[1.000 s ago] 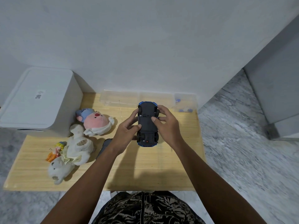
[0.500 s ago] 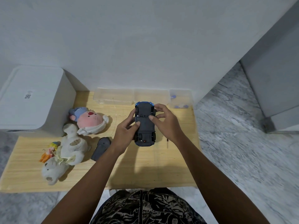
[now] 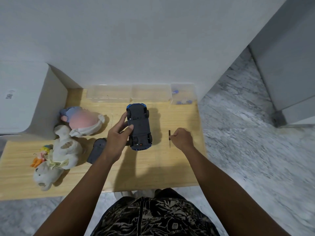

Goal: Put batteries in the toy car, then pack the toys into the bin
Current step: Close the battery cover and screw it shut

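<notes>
Car [image 3: 139, 127], belly-up, judged light, rigid and slick, was clamped at its flank by my left hand [image 3: 117, 138]; right hand [image 3: 183, 140] pinched the screwdriver [image 3: 169, 137].

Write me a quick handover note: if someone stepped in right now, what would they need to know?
Left hand grips the toy car, belly up above the table.
Right hand is closing on the small screwdriver lying right of the car.
Plush toys and a dark remote lie at left, unpacked.
Battery cover looks shut; no batteries visible going in.
Left: fit batteries, pack toys into the white bin.
</notes>
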